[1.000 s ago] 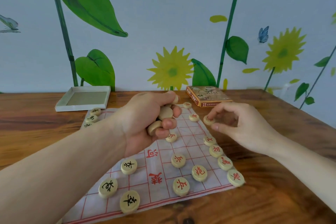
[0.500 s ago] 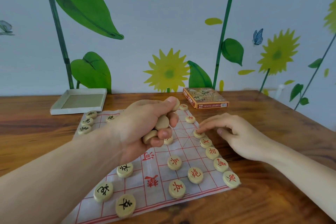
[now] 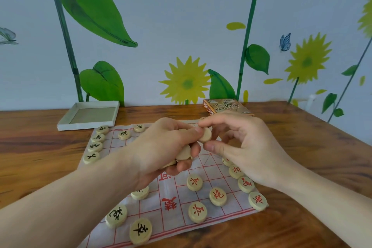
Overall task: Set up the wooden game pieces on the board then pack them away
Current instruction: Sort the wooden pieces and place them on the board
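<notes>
A white cloth board (image 3: pixel 181 213) with a red grid lies on the wooden table. Round wooden pieces with red characters (image 3: pixel 217 196) stand along its right side, and pieces with black characters (image 3: pixel 94 145) along its left side and near edge. Above the board's middle, my left hand (image 3: pixel 165 147) grips a handful of wooden pieces (image 3: pixel 183 152). My right hand (image 3: pixel 243 147) meets it from the right and pinches one blank-faced piece (image 3: pixel 205 135) between thumb and forefinger at the top of the handful.
An open shallow white box tray (image 3: pixel 66 125) lies at the back left of the table. A printed orange box (image 3: pixel 225 105) sits at the back, partly behind my right hand. Bare wooden table (image 3: pixel 312 147) extends right of the board.
My right hand left the red pieces on the board's right side and rose to my left hand, where it now pinches a piece. My left hand stayed over the board with its handful.
</notes>
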